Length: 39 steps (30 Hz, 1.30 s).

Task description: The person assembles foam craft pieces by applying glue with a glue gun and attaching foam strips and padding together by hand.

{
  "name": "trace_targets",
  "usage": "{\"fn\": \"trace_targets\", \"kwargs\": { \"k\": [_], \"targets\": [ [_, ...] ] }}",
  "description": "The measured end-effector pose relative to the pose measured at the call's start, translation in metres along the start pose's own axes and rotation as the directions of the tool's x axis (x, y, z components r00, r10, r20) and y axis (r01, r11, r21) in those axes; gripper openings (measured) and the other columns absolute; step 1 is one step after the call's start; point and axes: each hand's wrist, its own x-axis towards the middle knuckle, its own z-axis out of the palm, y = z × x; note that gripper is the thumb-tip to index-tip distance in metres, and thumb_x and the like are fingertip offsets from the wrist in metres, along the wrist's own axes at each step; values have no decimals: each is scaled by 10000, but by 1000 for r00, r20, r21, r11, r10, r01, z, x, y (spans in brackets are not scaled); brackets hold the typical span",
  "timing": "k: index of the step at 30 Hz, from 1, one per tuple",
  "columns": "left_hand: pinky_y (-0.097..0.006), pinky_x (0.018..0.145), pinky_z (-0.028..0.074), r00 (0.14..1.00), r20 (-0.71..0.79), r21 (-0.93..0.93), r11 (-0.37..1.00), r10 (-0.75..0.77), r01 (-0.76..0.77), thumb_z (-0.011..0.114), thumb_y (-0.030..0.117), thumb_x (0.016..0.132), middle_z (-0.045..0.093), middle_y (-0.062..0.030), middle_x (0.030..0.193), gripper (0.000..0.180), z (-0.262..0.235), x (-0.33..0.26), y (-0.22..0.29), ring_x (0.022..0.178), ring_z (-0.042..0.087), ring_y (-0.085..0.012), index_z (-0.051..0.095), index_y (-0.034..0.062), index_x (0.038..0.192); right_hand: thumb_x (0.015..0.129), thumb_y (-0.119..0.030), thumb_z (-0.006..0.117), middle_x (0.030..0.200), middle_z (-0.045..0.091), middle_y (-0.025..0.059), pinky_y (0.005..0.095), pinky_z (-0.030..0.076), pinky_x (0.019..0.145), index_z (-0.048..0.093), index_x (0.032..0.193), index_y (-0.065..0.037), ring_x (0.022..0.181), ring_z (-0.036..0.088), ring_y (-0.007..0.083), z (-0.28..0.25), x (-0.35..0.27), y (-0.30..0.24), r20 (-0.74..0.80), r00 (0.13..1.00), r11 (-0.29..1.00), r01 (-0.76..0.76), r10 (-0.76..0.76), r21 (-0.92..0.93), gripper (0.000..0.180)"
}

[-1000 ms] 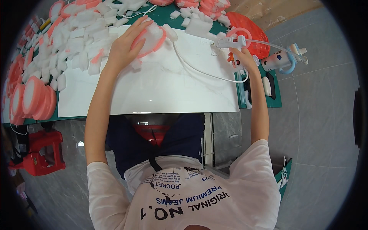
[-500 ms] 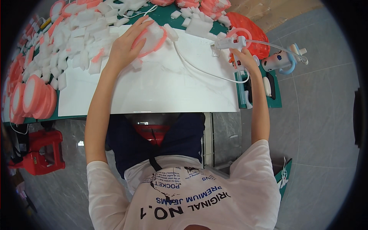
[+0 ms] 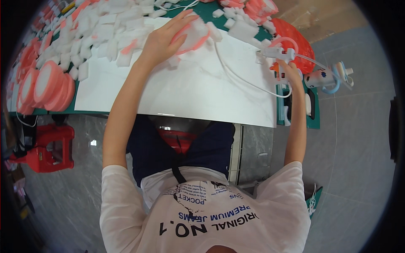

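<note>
My left hand (image 3: 164,44) spans a round foam piece (image 3: 196,34) with a white face and pink rim. Its fingers reach along the far edge, the thumb bent over the near side. The piece lies on a glossy white board (image 3: 202,88). At the board's right end, my right hand (image 3: 291,74) is closed round a white glue gun (image 3: 276,52) with an orange trigger, its nozzle pointing left. A white cord (image 3: 240,78) curves across the board to the gun. Small white foam blocks (image 3: 216,33) touch the round piece's right side.
Loose white foam blocks (image 3: 112,36) heap up at the left and far side. Stacked pink-rimmed rounds (image 3: 50,86) stand at the table's left end. Beyond the glue gun are a red plastic bag (image 3: 301,46) and a white bottle (image 3: 320,79). A red stool (image 3: 52,147) stands below left.
The whole view has shifted, so the table and both hands appear farther right. Against the board, both hands and the foam piece look nearly unmoved.
</note>
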Motion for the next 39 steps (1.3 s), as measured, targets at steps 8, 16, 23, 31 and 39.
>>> {"fn": "trace_targets", "kwargs": {
  "k": [8, 16, 23, 31, 39],
  "targets": [
    [-255, 831, 434, 995, 81, 2, 999, -54, 54, 508, 76, 779, 449, -16, 1294, 447, -6, -2, 8, 1030, 539, -213, 487, 172, 1215, 804, -317, 552, 640, 572, 72, 237, 421, 406, 565, 902, 19, 448, 518, 118, 1, 12, -1, 19, 1000, 1000, -15, 16, -11, 350],
    [-263, 875, 412, 998, 54, -50, 999, 17, -15, 497, 75, 783, 442, -16, 1301, 435, -8, 1, 14, 1084, 510, -232, 492, 165, 1208, 807, -284, 548, 629, 580, 95, 248, 416, 398, 554, 890, 30, 440, 510, 125, 3, 8, -3, 13, 1000, 999, -7, 6, 33, 324],
    [-258, 871, 416, 998, 43, -19, 999, 34, -33, 495, 80, 789, 440, -9, 1305, 426, -6, 1, 14, 1079, 514, -222, 496, 168, 1206, 813, -283, 540, 625, 578, 110, 254, 420, 404, 558, 826, 28, 452, 516, 135, 0, 13, -2, 37, 999, 1000, -2, 1, 16, 311],
    [-257, 873, 419, 999, 34, 15, 999, 40, -40, 498, 81, 793, 443, -11, 1302, 423, -6, 1, 11, 1087, 510, -218, 496, 166, 1207, 807, -278, 536, 620, 574, 113, 265, 423, 403, 552, 816, 25, 452, 516, 139, 0, 11, -5, 50, 999, 1000, -2, 2, 3, 303],
    [-263, 883, 415, 999, 46, -15, 1000, 24, -23, 498, 78, 791, 440, -14, 1305, 426, -5, 1, 10, 1099, 505, -225, 494, 165, 1208, 801, -275, 532, 586, 563, 104, 262, 416, 400, 561, 776, 22, 427, 506, 139, -1, 10, -6, 69, 998, 999, -9, 12, -43, 300]
  ]
}}
